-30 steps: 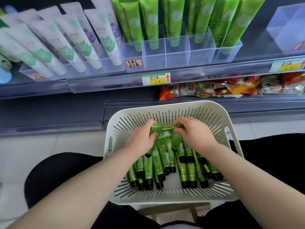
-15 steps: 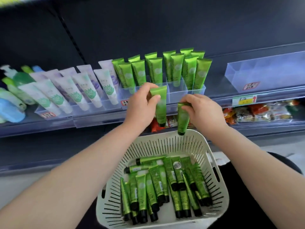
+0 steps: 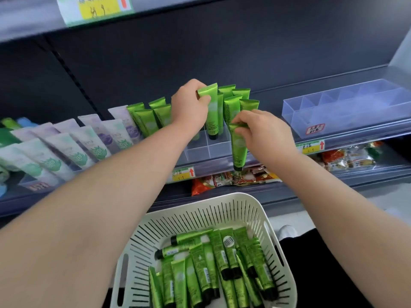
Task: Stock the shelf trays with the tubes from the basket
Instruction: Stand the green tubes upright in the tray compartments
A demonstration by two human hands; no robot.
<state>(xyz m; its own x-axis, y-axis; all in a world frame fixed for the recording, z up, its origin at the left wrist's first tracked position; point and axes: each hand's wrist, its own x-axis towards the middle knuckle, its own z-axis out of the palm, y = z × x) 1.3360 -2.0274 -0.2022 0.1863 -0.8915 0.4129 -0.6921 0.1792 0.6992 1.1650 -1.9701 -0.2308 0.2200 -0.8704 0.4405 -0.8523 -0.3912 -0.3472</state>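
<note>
Left hand: The left hand (image 3: 191,107) has its thumb and fingers curled round the flat sealed end of the upper tube (image 3: 211,114). Held this way, the cap hangs straight down, ready to go in cap first.
Upper tube: It sits at 12 o'clock in the view, with its black cap at the mouth of a slot in the tray (image 3: 206,150). I cannot tell whether the cap touches the bottom.
Right hand: The right hand (image 3: 264,132) pinches the top of the lower tube (image 3: 239,147) with its fingertips.
Lower tube: It hangs cap down at 5 o'clock from the upper tube, in front of the tray's front wall and outside every slot. It is probably waiting its turn.
Tray: It is clear hard plastic with thin dividers. The stocked tubes (image 3: 146,118) stand in it cap down and lean back so their fronts show.
Basket: The basket (image 3: 251,210) is at 6 o'clock. It is cream plastic with slotted walls, and it sits close under both arms, so each reach is short.
Loose tubes: The loose tubes (image 3: 200,270) lie flat in a heap in the basket, mostly with caps toward the person. Plenty are still to be shelved.
Material: The tubes are glossy, soft green plastic, wedge-shaped from a flat seal down to a round black cap. They should give under a hard squeeze.
Neighbours: The pale tubes (image 3: 89,143) are at 9 o'clock, the spare tray (image 3: 347,112) is at 2 o'clock, and the snack packets (image 3: 233,177) are on the shelf below.
</note>
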